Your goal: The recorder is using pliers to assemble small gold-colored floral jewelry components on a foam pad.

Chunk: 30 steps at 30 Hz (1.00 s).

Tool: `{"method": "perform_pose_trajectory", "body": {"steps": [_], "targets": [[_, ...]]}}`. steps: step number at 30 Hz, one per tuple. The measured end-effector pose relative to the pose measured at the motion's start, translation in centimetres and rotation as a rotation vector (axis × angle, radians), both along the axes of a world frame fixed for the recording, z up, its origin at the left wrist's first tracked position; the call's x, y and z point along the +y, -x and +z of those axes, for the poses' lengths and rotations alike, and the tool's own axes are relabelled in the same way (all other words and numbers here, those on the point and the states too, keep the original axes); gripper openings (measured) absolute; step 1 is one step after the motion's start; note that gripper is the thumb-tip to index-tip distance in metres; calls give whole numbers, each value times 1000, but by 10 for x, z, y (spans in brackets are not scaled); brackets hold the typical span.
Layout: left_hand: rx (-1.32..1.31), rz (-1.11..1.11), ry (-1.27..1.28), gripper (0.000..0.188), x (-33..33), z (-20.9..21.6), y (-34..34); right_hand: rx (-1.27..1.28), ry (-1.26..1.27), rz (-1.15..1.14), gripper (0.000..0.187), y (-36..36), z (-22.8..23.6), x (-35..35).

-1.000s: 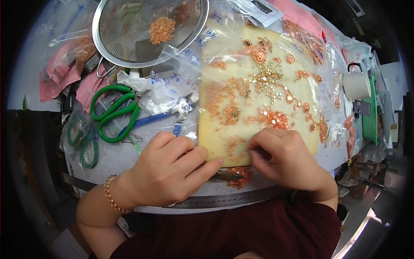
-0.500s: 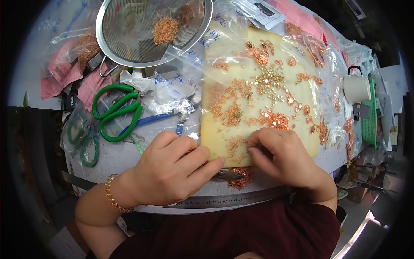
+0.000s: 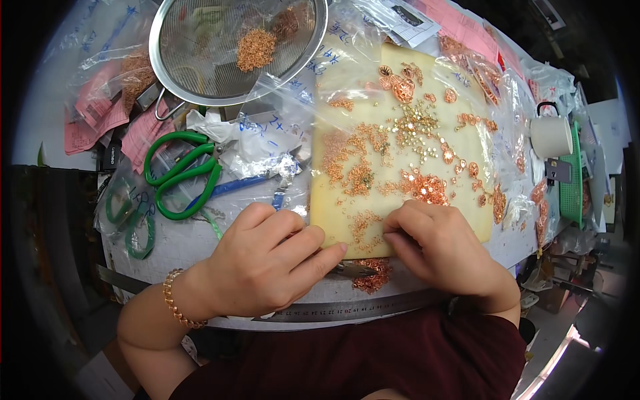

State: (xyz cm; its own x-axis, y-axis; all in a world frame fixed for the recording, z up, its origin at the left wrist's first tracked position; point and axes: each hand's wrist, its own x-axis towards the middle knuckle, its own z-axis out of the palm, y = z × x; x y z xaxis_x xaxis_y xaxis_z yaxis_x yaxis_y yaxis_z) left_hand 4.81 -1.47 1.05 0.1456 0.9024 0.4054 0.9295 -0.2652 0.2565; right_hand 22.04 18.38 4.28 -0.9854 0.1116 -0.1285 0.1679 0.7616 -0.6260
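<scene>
My left hand (image 3: 267, 263), with a beaded bracelet (image 3: 173, 300) at its wrist, is closed around pliers (image 3: 355, 269). Only their metal jaws show, pointing right past my fingers; the handles are hidden beneath the hand. At the lower right of the pale yellow mat (image 3: 333, 252), my right hand (image 3: 433, 243) is curled with thumb and fingertips together; anything pinched there is too small to make out. Small copper-coloured rings (image 3: 363, 227) lie scattered between the two hands. Just beyond the right hand is a heap of copper-coloured charms (image 3: 427, 187). More copper pieces (image 3: 375, 277) are piled beside the plier jaws.
Green-handled scissors (image 3: 183, 177) and a blue-handled tool (image 3: 233, 185) lie left of the mat. A mesh strainer (image 3: 200, 97) holding copper bits stands behind them. Gold beads (image 3: 415, 123) are spread on the mat. A steel ruler (image 3: 347, 311) runs along the table's front edge; a white cup (image 3: 552, 137) stands right.
Both hands stay nearly in place. My right hand has shifted very slightly, its fingers still together. The pliers remain in my left hand.
</scene>
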Motion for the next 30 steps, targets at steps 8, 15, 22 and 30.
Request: {"method": "perform_pose_trajectory", "body": {"steps": [8,15,22,30], "targets": [[11,-5,7,37,0,0,1,34,217,-95,6,2,-1,5],[-404,137,26,48,0,2,3,-90,1183,-374,4,-7,5,5],[-477,161,44,47,1,3,2,-75,1321,-336,12,-11,-2,7],[-495,170,62,47,1,4,3,-29,1291,-329,13,-11,-1,5]]}}
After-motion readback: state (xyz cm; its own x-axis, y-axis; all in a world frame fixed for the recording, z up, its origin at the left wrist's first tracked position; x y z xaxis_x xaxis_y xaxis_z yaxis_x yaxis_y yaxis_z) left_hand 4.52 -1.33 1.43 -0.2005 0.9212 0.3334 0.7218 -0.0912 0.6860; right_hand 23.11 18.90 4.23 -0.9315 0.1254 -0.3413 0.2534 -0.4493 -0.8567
